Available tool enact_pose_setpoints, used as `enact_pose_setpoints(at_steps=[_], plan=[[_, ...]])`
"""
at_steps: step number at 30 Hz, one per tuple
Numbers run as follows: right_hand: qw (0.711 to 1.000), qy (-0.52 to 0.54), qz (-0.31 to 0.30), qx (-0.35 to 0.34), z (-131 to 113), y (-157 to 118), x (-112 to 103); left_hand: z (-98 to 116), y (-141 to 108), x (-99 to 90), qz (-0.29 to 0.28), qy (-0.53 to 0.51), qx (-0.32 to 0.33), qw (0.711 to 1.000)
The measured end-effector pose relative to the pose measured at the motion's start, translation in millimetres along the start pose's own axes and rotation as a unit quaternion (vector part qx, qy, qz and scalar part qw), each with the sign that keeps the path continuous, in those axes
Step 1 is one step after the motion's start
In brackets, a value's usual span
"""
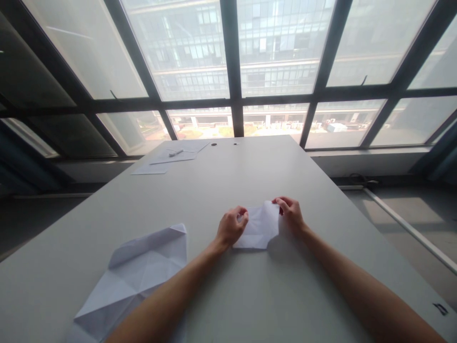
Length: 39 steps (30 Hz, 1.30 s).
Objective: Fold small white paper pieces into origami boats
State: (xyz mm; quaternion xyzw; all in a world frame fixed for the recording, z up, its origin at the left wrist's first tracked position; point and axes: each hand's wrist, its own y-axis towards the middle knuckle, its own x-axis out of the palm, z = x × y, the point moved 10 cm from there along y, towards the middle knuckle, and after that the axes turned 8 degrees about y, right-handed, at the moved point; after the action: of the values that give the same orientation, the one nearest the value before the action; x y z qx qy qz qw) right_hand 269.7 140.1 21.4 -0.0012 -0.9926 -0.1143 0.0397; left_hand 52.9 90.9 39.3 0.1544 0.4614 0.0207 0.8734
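Observation:
A small folded sheet of white paper (259,226) lies before me on the table, its right side lifted a little and casting a shadow. My left hand (232,226) closes on the paper's left edge, thumb and fingers curled together. At the upper right corner, my right hand (288,212) pinches the paper between thumb and fingertips. To the left, partly behind my left forearm, rests a larger creased sheet of paper (143,267) with several fold lines and a raised far edge.
The white table (243,181) stretches toward tall windows (193,52). Flat paper sheets (167,159) lie at its far left, with a small white object (175,153) on top. Two small holes are near the far edge. A dark mark (440,308) shows at the right edge.

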Motion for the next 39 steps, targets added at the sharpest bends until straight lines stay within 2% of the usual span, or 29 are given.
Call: enact_pose_setpoints(at_steps=[3, 6, 9, 11, 13, 16, 21, 24, 26, 28, 32, 35, 39], plan=[[1.000, 0.019, -0.011, 0.018, 4.7, 0.2, 0.1, 7.4, -1.6, -6.4, 0.034, 0.108, 0.033, 0.993], [0.999, 0.014, -0.037, 0.027, 5.3, -1.7, 5.2, 18.2, -4.8, -6.8, 0.025, 0.171, 0.071, 0.982], [0.998, -0.013, -0.059, 0.019, 2.3, -2.4, 10.5, 37.9, -11.9, 2.3, -0.016, 0.152, 0.160, 0.975], [0.996, -0.036, -0.078, 0.006, 0.4, -2.0, 14.3, 49.3, -19.5, 14.3, -0.064, 0.124, 0.223, 0.965], [0.994, -0.056, -0.090, -0.004, 1.1, -0.6, 16.6, 51.4, -24.9, 26.0, -0.108, 0.112, 0.247, 0.956], [0.994, -0.074, -0.080, -0.019, 5.2, 3.5, 14.6, 42.7, -25.7, 34.6, -0.135, 0.124, 0.230, 0.956], [0.991, -0.117, -0.047, -0.048, 10.2, 6.7, 11.1, 26.7, -21.4, 36.2, -0.135, 0.179, 0.194, 0.955], [0.973, -0.194, -0.030, -0.120, -4.7, 0.0, 13.5, 20.0, -19.4, 38.9, -0.142, 0.202, 0.179, 0.952], [0.945, -0.264, -0.055, -0.185, -18.2, -8.8, 24.2, 17.7, -18.6, 40.8, -0.145, 0.210, 0.175, 0.951], [0.914, -0.323, -0.120, -0.215, -21.0, -17.5, 40.5, 16.4, -18.0, 42.1, -0.146, 0.214, 0.170, 0.951], [0.860, -0.407, -0.247, -0.181, -0.6, -27.9, 62.5, 15.4, -17.6, 42.6, -0.145, 0.214, 0.163, 0.952], [0.842, -0.440, -0.267, -0.160, 10.3, -28.4, 64.4, 14.9, -17.8, 42.9, -0.144, 0.214, 0.162, 0.952], [0.842, -0.447, -0.260, -0.155, 14.0, -26.5, 62.5, 14.2, -17.6, 42.6, -0.140, 0.210, 0.161, 0.954]])
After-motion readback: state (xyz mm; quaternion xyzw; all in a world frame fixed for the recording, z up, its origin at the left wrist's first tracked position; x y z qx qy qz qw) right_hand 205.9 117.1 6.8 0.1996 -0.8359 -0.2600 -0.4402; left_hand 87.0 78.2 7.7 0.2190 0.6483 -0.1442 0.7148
